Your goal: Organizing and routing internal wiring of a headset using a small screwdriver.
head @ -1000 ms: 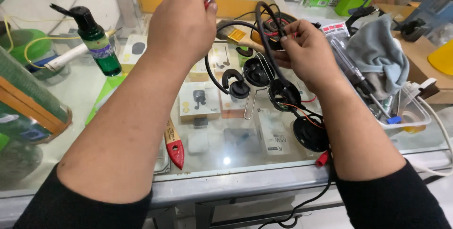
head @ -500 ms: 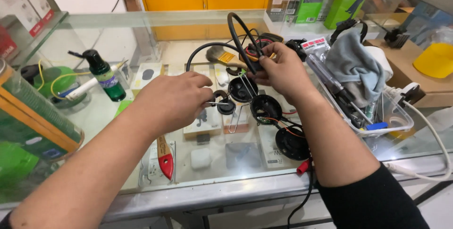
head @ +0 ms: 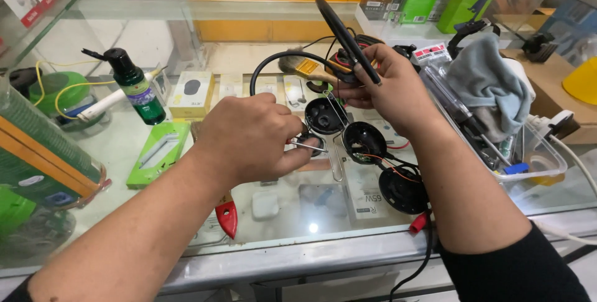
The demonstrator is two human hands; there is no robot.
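A dismantled black headphone lies over the glass counter [head: 112, 153]. My right hand [head: 392, 90] grips its black headband [head: 345, 37], holding it tilted up. Open earcup shells [head: 364, 141] with red and black wires hang below that hand, and one more shell [head: 403, 190] rests on the glass. My left hand [head: 245, 137] pinches thin metal tweezers [head: 309, 146], whose tips sit at a small black part just left of the earcup shells. A second metal pair of tweezers [head: 336, 164] lies on the glass beneath.
A green pump bottle [head: 137, 93] stands at the left, a green box [head: 158, 153] beside it. A red-handled tool [head: 227, 218] lies under my left forearm. A clear tray [head: 538, 174] with a grey cloth [head: 491, 78] and tools sits at the right. Small boxes show under the glass.
My left hand came down from a raised position at the back to the earcup parts in front. The right hand lifted the headband slightly; the camera pulled back.
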